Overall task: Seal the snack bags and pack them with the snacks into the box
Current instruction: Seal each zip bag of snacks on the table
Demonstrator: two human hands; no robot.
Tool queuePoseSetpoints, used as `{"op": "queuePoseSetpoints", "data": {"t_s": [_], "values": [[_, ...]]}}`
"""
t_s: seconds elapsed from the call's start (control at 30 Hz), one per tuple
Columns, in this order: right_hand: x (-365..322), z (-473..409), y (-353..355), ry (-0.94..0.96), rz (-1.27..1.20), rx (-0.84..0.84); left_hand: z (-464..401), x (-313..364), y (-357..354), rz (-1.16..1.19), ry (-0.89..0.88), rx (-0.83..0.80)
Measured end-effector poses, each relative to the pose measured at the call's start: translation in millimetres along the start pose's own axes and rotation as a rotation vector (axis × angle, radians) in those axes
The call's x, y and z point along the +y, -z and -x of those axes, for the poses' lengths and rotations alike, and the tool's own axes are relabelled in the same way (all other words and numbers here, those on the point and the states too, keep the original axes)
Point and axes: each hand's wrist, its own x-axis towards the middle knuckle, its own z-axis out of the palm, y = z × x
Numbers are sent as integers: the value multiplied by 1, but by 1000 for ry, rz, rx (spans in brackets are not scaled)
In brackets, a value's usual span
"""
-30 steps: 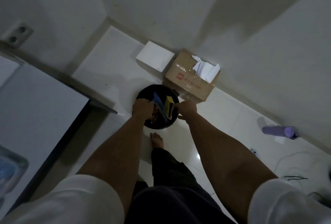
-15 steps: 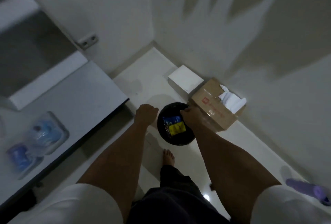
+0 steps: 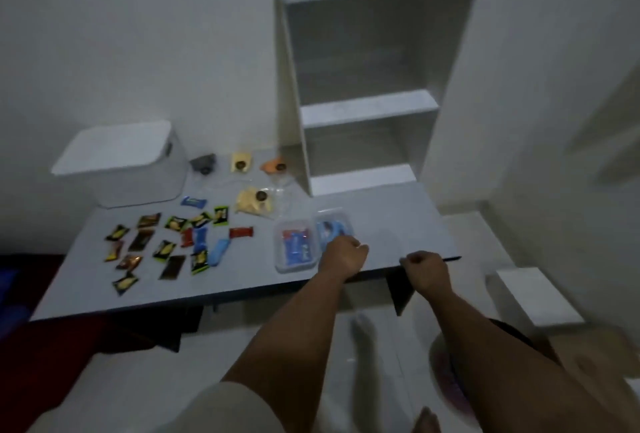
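Note:
Several small wrapped snacks (image 3: pixel 166 245) lie scattered on the left half of a grey table (image 3: pixel 391 225). A clear snack bag of yellow chips (image 3: pixel 254 202) lies behind them, with small yellow (image 3: pixel 241 161) and orange (image 3: pixel 273 166) packs near the wall. A white lidded box (image 3: pixel 121 162) stands at the back left. Two clear plastic tubs (image 3: pixel 298 249) sit near the front edge. My left hand (image 3: pixel 343 256) is fisted beside the tubs, touching the smaller one. My right hand (image 3: pixel 426 268) is fisted over the table's front right edge. Neither visibly holds anything.
A white shelf unit (image 3: pixel 367 69) stands at the table's back right against the wall. On the floor at right are a white block (image 3: pixel 533 297) and a cardboard box (image 3: pixel 588 363). My bare feet (image 3: pixel 362 328) are on the white tiles below.
The view swung up from the black bin on the floor to the table. Both hands left the bin and now hover fisted at the table's front edge.

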Motion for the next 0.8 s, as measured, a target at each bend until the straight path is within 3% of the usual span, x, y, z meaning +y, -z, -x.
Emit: {"op": "queuePoseSetpoints", "data": {"t_s": [0.37,0.53,0.8], "values": [[-182,71,-178,308,113,-191,49,-181,233,109,204,345],[-233,68,-220,354,100,-211,36,-212,284,158,221,419],[-298,-5,-282,295,105,-185,-58,-244,334,160,274,398]]}}
